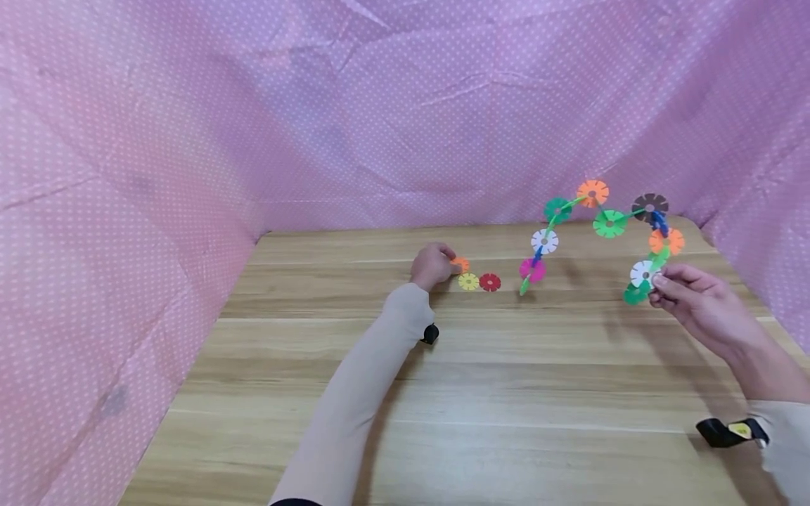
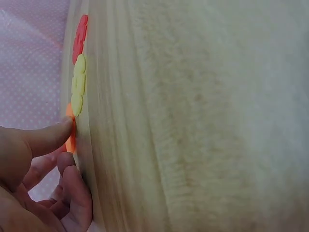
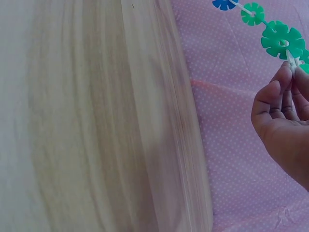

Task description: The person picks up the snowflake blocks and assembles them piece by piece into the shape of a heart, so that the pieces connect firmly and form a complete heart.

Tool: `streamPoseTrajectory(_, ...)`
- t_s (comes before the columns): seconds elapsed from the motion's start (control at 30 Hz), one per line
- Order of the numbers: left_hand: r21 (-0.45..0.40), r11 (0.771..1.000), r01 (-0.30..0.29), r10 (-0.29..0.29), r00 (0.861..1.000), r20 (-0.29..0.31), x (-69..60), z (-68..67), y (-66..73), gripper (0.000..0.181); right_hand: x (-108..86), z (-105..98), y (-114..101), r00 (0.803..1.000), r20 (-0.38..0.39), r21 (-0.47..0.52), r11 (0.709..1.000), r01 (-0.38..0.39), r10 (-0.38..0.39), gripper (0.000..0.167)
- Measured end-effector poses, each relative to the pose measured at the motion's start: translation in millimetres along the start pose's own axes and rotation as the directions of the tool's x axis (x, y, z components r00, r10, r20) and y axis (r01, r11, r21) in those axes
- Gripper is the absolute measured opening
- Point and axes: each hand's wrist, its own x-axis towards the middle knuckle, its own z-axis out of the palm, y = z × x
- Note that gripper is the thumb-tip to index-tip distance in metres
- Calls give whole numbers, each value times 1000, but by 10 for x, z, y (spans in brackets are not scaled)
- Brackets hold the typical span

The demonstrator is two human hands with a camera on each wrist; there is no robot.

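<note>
My right hand (image 1: 702,309) pinches a white notched disc (image 1: 642,273) near one end of a chain of interlocking plastic discs. The chain arches up from the hand and across to the left, through an orange disc (image 1: 593,192) at its top, down to a pink disc (image 1: 532,270). In the right wrist view, a green disc (image 3: 281,40) sits just above the fingertips. At the table's far side, my left hand (image 1: 433,266) holds a loose orange disc (image 2: 71,137) between thumb and fingers, partly covering it. Beside it lie a yellow disc (image 1: 468,282) and a red disc (image 1: 490,282).
A wooden table (image 1: 506,407) spreads beneath both arms. Pink dotted cloth (image 1: 405,140) hangs behind it and along both sides. Black wrist straps (image 1: 728,431) are visible on the sleeves.
</note>
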Motion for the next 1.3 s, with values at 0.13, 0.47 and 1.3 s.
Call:
streamPoseTrajectory(0.13,-31,999,-7,7,1000,-5,13,-42,-11,24,18,23,-2,1000,-18,-20,1000,-5,5,29)
streamPoseTrajectory(0.47,-365,918,-157,104,982,-160,-131,-234,-273,15,191,174,37,1000,12,12,1000,-19,19,27)
streamPoseTrajectory(1.3,-556,598,-577,481,814,-326,-1372,-188,-26,14,834,1359,357,1000,-17,-31,1000,2,-3,11)
